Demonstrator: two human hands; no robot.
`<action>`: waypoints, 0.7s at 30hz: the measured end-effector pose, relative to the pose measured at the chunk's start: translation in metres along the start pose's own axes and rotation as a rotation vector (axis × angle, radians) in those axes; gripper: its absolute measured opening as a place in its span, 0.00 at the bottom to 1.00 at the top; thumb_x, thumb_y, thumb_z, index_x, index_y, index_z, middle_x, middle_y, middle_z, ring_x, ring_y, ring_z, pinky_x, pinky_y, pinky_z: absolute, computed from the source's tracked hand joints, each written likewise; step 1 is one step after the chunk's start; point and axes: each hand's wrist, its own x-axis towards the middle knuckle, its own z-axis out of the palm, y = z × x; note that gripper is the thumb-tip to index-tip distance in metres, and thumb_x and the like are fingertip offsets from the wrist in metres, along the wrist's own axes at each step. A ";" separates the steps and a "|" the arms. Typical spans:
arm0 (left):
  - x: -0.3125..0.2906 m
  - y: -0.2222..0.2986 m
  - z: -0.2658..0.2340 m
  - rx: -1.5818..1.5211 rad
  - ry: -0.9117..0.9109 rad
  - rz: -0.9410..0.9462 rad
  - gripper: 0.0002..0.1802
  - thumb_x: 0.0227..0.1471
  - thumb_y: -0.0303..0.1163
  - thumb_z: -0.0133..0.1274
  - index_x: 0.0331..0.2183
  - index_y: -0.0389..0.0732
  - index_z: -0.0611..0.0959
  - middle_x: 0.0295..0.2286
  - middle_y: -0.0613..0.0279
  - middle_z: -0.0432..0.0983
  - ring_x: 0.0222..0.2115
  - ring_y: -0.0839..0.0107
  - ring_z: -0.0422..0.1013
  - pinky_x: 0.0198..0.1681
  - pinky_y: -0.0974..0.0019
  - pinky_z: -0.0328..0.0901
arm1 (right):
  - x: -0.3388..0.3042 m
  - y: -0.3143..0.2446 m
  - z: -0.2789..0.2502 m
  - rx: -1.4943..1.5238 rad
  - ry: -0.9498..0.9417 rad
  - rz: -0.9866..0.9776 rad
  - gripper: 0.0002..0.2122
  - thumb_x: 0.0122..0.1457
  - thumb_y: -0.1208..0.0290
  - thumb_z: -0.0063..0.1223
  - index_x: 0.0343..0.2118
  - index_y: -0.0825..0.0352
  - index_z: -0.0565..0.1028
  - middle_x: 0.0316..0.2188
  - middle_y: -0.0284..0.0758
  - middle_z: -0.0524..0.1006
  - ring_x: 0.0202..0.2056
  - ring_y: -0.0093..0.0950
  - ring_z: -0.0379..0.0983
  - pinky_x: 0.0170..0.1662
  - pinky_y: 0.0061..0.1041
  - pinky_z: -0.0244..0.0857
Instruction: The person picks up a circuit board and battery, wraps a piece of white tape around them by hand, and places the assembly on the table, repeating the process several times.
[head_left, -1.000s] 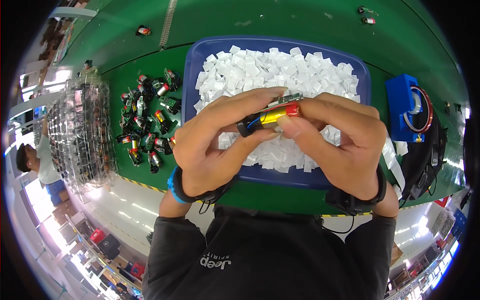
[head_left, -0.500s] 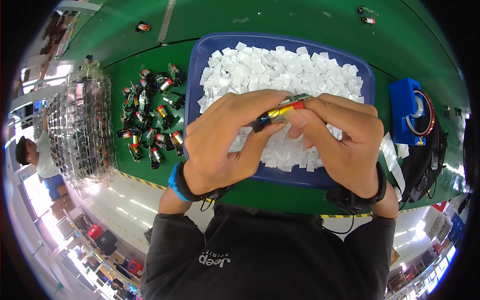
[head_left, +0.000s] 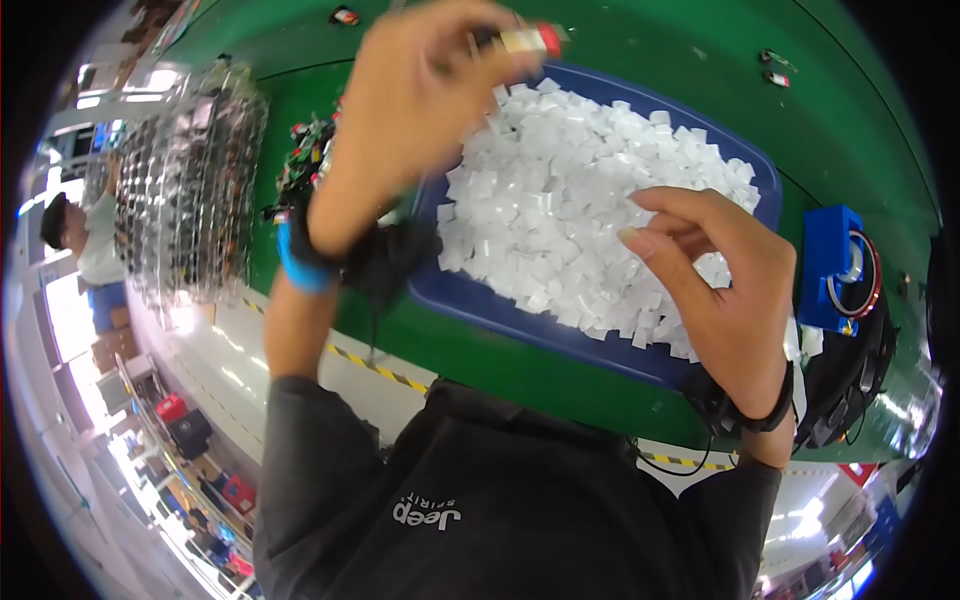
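My left hand (head_left: 400, 120) is raised over the far left corner of the blue tray, smeared by motion. Its thumb and fingers pinch a small battery assembly (head_left: 525, 40), a cylinder with a red end, a pale middle and a dark part on its other side. Above the right part of the tray (head_left: 550, 335) hovers my right hand (head_left: 730, 285), thumb and forefinger apart with nothing between them. White square pieces (head_left: 570, 200) fill the tray in a loose heap. Behind my left forearm, partly hidden, lies a pile of similar battery assemblies (head_left: 305, 155).
A blue tape dispenser (head_left: 822, 255) stands right of the tray, beside a black bag (head_left: 850, 365). Small loose assemblies lie at the far left (head_left: 344, 15) and far right (head_left: 776, 78). Stacked clear plastic trays (head_left: 185, 190) rise at the left, with another person (head_left: 92, 235) beyond.
Both hands held the battery assembly together over the tray. My right hand has let go; my left has carried it away and to the left. The view has turned slightly.
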 end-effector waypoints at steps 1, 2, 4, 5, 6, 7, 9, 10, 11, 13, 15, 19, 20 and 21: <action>0.027 -0.006 -0.018 0.061 -0.014 -0.148 0.17 0.58 0.34 0.57 0.47 0.36 0.80 0.38 0.56 0.80 0.33 0.70 0.75 0.34 0.67 0.70 | 0.000 -0.004 -0.001 -0.020 -0.004 0.016 0.09 0.54 0.77 0.64 0.38 0.72 0.80 0.27 0.36 0.80 0.26 0.22 0.76 0.31 0.18 0.68; 0.053 -0.013 -0.039 0.128 -0.019 -0.299 0.19 0.60 0.37 0.55 0.48 0.34 0.79 0.37 0.55 0.80 0.37 0.66 0.76 0.38 0.62 0.71 | 0.001 -0.007 -0.002 -0.032 -0.008 0.022 0.10 0.54 0.77 0.64 0.38 0.71 0.80 0.27 0.36 0.80 0.27 0.22 0.76 0.32 0.18 0.68; 0.086 -0.065 -0.073 0.263 -0.154 -0.328 0.18 0.59 0.38 0.55 0.44 0.33 0.81 0.35 0.58 0.80 0.34 0.73 0.75 0.31 0.68 0.70 | 0.003 -0.008 -0.004 -0.047 -0.031 -0.022 0.10 0.53 0.77 0.64 0.38 0.71 0.79 0.27 0.36 0.80 0.26 0.22 0.76 0.32 0.18 0.68; 0.089 -0.091 -0.077 0.265 -0.154 -0.329 0.18 0.59 0.38 0.55 0.44 0.33 0.81 0.35 0.58 0.80 0.34 0.73 0.75 0.31 0.68 0.70 | 0.001 -0.007 -0.005 -0.076 -0.035 -0.031 0.10 0.53 0.77 0.64 0.38 0.71 0.79 0.27 0.36 0.80 0.26 0.22 0.76 0.32 0.18 0.68; 0.086 -0.116 -0.083 0.535 -0.042 -0.060 0.18 0.59 0.39 0.56 0.42 0.33 0.82 0.34 0.59 0.80 0.32 0.76 0.74 0.28 0.71 0.69 | 0.001 -0.007 -0.005 -0.101 -0.040 -0.048 0.10 0.53 0.77 0.64 0.39 0.71 0.79 0.27 0.36 0.80 0.26 0.23 0.76 0.32 0.18 0.68; 0.085 -0.127 -0.085 0.793 0.062 0.228 0.18 0.59 0.40 0.57 0.40 0.33 0.83 0.34 0.60 0.80 0.31 0.80 0.73 0.25 0.73 0.67 | 0.001 -0.006 -0.007 -0.099 -0.030 -0.045 0.10 0.53 0.77 0.64 0.39 0.71 0.79 0.27 0.36 0.80 0.26 0.23 0.76 0.32 0.18 0.68; 0.072 -0.142 -0.105 0.930 0.080 0.329 0.17 0.58 0.39 0.58 0.43 0.36 0.83 0.37 0.58 0.80 0.34 0.73 0.74 0.32 0.70 0.68 | 0.002 -0.004 -0.008 -0.122 -0.040 -0.072 0.09 0.53 0.77 0.64 0.38 0.70 0.79 0.27 0.36 0.80 0.26 0.24 0.77 0.31 0.19 0.68; 0.064 -0.142 -0.108 1.060 0.103 0.426 0.18 0.57 0.39 0.58 0.46 0.40 0.82 0.40 0.55 0.80 0.37 0.65 0.75 0.39 0.66 0.69 | 0.000 -0.004 -0.008 -0.133 -0.045 -0.079 0.09 0.53 0.78 0.64 0.38 0.70 0.79 0.27 0.37 0.80 0.26 0.25 0.77 0.31 0.19 0.68; 0.056 -0.136 -0.103 1.053 0.085 0.439 0.18 0.57 0.39 0.58 0.46 0.40 0.82 0.40 0.55 0.80 0.37 0.65 0.75 0.39 0.66 0.69 | -0.001 -0.003 -0.008 -0.131 -0.035 -0.060 0.09 0.53 0.78 0.64 0.38 0.70 0.79 0.27 0.37 0.80 0.26 0.25 0.77 0.31 0.19 0.68; 0.031 -0.113 -0.093 0.780 -0.064 0.647 0.17 0.51 0.40 0.64 0.38 0.38 0.84 0.32 0.55 0.81 0.31 0.63 0.77 0.34 0.61 0.70 | 0.001 0.003 -0.009 -0.165 -0.059 -0.092 0.09 0.53 0.78 0.64 0.37 0.70 0.79 0.26 0.37 0.80 0.25 0.26 0.77 0.30 0.20 0.68; 0.004 -0.094 -0.085 0.743 -0.125 0.409 0.17 0.51 0.40 0.64 0.38 0.39 0.84 0.33 0.54 0.81 0.34 0.61 0.76 0.39 0.60 0.69 | 0.003 0.004 -0.009 -0.179 -0.080 -0.129 0.08 0.53 0.78 0.64 0.36 0.70 0.79 0.26 0.38 0.80 0.25 0.27 0.77 0.30 0.20 0.68; -0.023 -0.094 -0.065 0.679 -0.142 0.031 0.18 0.49 0.40 0.65 0.39 0.40 0.83 0.37 0.55 0.81 0.41 0.57 0.75 0.48 0.56 0.66 | 0.002 0.006 -0.006 -0.194 -0.105 -0.126 0.08 0.52 0.77 0.64 0.34 0.70 0.79 0.26 0.38 0.79 0.25 0.28 0.78 0.29 0.21 0.68; -0.027 -0.097 -0.058 0.724 -0.044 0.123 0.18 0.49 0.39 0.66 0.39 0.41 0.83 0.37 0.56 0.81 0.42 0.57 0.75 0.50 0.56 0.66 | 0.002 0.006 -0.006 -0.197 -0.101 -0.132 0.08 0.52 0.77 0.64 0.34 0.70 0.79 0.26 0.38 0.79 0.25 0.28 0.78 0.28 0.22 0.68; -0.029 -0.097 -0.053 0.767 0.055 0.215 0.18 0.48 0.38 0.66 0.40 0.41 0.82 0.37 0.56 0.81 0.42 0.57 0.75 0.51 0.55 0.65 | 0.002 0.005 -0.006 -0.200 -0.096 -0.138 0.08 0.52 0.77 0.65 0.34 0.70 0.79 0.26 0.38 0.79 0.26 0.28 0.78 0.28 0.22 0.68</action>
